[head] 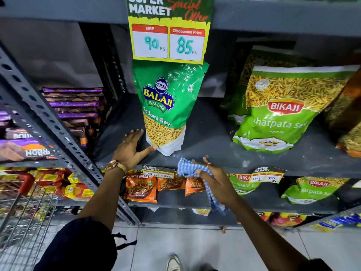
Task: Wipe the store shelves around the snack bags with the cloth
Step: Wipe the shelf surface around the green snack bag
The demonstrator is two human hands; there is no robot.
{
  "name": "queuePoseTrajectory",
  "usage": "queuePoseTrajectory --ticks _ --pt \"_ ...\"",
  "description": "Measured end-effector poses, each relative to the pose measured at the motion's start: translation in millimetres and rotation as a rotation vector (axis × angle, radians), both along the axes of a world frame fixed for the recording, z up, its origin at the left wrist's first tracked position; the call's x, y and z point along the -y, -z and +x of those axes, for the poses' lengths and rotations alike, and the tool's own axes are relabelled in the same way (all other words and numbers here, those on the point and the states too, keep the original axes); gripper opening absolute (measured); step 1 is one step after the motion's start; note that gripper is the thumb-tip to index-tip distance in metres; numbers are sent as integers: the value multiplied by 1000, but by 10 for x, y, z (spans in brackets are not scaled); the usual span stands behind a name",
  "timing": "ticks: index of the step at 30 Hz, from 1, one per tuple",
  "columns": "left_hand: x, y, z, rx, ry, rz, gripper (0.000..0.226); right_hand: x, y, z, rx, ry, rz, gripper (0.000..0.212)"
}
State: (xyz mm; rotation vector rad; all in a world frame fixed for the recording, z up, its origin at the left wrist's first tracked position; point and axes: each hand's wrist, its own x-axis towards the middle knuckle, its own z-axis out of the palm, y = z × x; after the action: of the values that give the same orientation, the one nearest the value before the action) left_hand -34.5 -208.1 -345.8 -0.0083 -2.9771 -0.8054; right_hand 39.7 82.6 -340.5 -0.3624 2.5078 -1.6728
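Your right hand (213,180) pinches the blue checked cloth (192,170) just at the front edge of the shelf (205,137); it is not yet on the surface, so most wiping seems left. Your left hand (130,148), fingers spread, rests against the Balaji bag (166,106). Further right, bare shelf lies open before the Bikaji bag (283,114).

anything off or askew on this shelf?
Nothing spilled or torn. The Balaji sev bag stands alone on the grey shelf, left hand at its base. The Bikaji bags lean back unevenly. The checked cloth is bunched in the right hand, off the shelf.
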Motion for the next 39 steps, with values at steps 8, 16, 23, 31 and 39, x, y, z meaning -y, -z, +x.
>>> queuePoseTrajectory --ticks 8,16,23,31,39 --pt "-84 -146 -117 5 -89 -35 120 339 -294 -102 -569 -66 190 32" --pt "-166 -258 -107 6 -78 -2 90 920 227 -285 -608 -328 669 45" --pt "290 -24 -159 -4 33 50 69 1261 26 -407 -434 -487 444 39" --pt "468 147 -73 -73 123 91 51 527 26 -381 -111 -450 313 40" --pt "444 163 29 -135 152 154 45 -282 -245 -569 31 204 -239 18"
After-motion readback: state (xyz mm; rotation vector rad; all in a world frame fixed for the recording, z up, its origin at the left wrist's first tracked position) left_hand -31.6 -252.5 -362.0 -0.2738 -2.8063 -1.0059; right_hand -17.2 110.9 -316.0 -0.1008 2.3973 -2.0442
